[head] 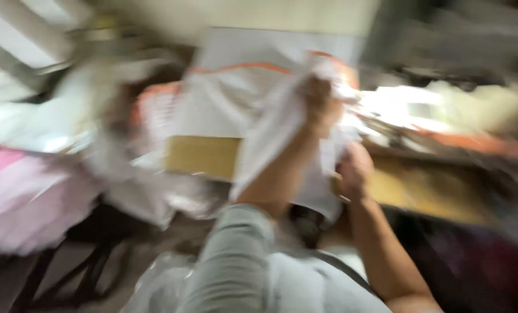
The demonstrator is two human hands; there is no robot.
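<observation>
The picture is badly blurred by motion. My left hand point(321, 104) is raised in the middle and grips the top of a white cloth or bag point(276, 133) that hangs down from it. My right hand point(355, 171) holds the lower right edge of the same white piece. Behind the hands lies a white sheet or package with an orange border point(236, 87), on top of a yellowish cardboard piece point(201, 155).
A pink cloth heap point(21, 197) lies at the left. White plastic wrapping point(143, 191) spreads beside it. A brown tabletop point(427, 188) with an orange-edged item point(473, 142) runs along the right. Dark floor and a black frame point(67, 272) show at lower left.
</observation>
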